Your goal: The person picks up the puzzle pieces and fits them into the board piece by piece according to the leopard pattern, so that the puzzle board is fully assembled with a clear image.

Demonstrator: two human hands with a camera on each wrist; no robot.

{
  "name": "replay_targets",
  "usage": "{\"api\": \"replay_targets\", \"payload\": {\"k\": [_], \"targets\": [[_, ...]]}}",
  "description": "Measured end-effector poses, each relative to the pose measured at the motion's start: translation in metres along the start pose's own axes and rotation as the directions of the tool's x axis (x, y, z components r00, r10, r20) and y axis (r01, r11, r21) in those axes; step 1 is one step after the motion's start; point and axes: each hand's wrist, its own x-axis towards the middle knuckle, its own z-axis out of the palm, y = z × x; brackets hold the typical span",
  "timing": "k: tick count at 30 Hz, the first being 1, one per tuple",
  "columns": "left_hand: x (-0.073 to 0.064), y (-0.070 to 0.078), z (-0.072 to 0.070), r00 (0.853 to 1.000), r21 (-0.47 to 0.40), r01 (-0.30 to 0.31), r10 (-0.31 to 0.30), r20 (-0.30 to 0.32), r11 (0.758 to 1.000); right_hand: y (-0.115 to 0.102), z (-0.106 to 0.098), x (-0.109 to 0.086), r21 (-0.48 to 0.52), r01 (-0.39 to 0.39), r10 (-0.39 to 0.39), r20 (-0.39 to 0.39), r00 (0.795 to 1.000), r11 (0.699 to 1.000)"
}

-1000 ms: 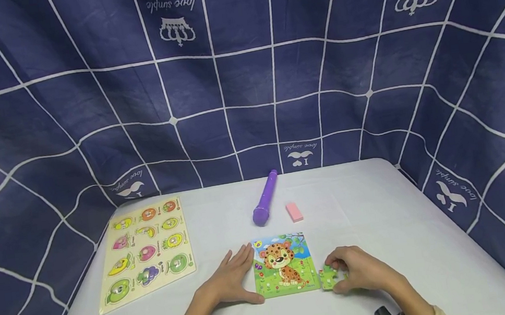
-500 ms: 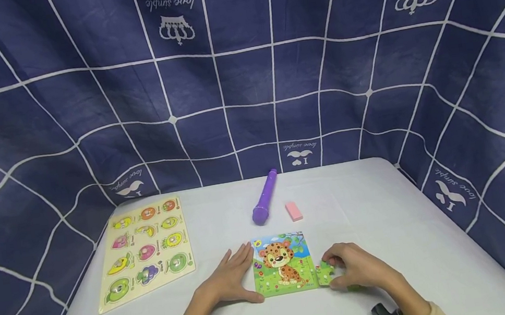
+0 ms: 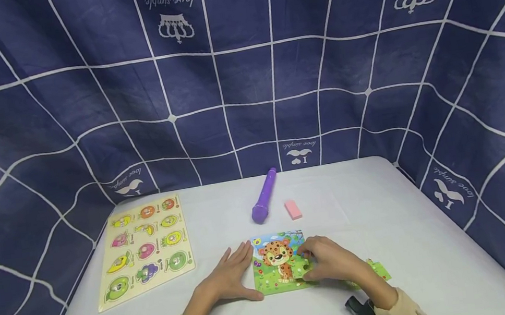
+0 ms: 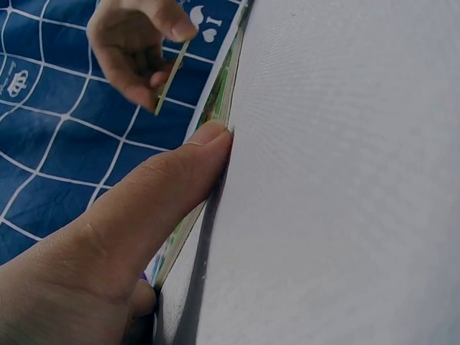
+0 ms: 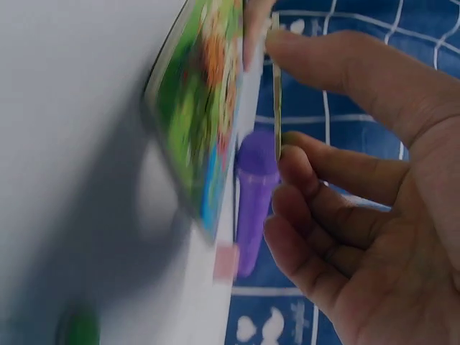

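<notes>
The leopard picture puzzle (image 3: 270, 285) lies flat on the white table in front of me. My left hand (image 3: 230, 282) rests along its left side, fingers spread, with the thumb (image 4: 205, 144) pressing at the near edge in the left wrist view. Over the right half of the puzzle, my right hand (image 3: 331, 261) pinches a green puzzle piece (image 3: 300, 267) between thumb and fingers. From the right wrist view that piece (image 5: 277, 108) shows edge-on, raised above the picture. More green puzzle pieces (image 3: 380, 269) lie on the table to the right, partly hidden by my right forearm.
A wooden fruit peg board (image 3: 150, 249) lies at the left of the table. Behind the puzzle are a purple toy microphone (image 3: 264, 198) and a pink block (image 3: 293, 209). A blue checked curtain (image 3: 243, 85) hangs around the table's back and sides.
My right hand has lifted the green piece from the table beside the puzzle and moved left over the picture, uncovering other pieces on the right. My left hand has stayed in place.
</notes>
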Motion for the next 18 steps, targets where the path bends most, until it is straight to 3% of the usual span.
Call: {"api": "replay_targets", "payload": {"k": [8, 18], "targets": [[-0.001, 0.0, -0.002, 1.0, -0.002, 0.009, -0.009, 0.003, 1.0, -0.025, 0.019, 0.025, 0.024, 0.11, -0.111, 0.044, 0.993, 0.994], [0.0, 0.0, -0.001, 1.0, -0.009, 0.002, -0.002, 0.0, 1.0, -0.04, 0.036, 0.039, 0.047, 0.106, -0.11, 0.109, 0.988, 0.993]]}}
